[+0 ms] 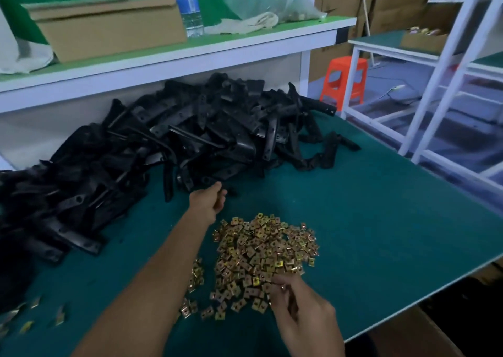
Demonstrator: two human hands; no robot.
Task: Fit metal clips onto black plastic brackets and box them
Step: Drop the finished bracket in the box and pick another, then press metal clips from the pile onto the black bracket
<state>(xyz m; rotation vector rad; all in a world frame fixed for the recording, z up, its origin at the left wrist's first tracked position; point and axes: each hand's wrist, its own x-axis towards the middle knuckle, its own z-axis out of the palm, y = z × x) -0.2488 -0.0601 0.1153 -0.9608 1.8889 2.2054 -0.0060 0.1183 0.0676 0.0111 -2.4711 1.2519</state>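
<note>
A big heap of black plastic brackets (152,149) lies across the back and left of the green table (381,220). A pile of small gold metal clips (261,253) sits in front of it. My left hand (209,202) reaches out to the near edge of the bracket heap, fingers loosely curled, with nothing plainly held. My right hand (302,310) rests at the front of the clip pile, and its fingertips pinch a clip.
A few stray clips (40,316) lie at the front left. On the shelf above stand a cardboard box (109,27), a water bottle (187,5) and a plastic bag (272,0). An orange stool (344,80) and white racks (446,84) stand right of the table.
</note>
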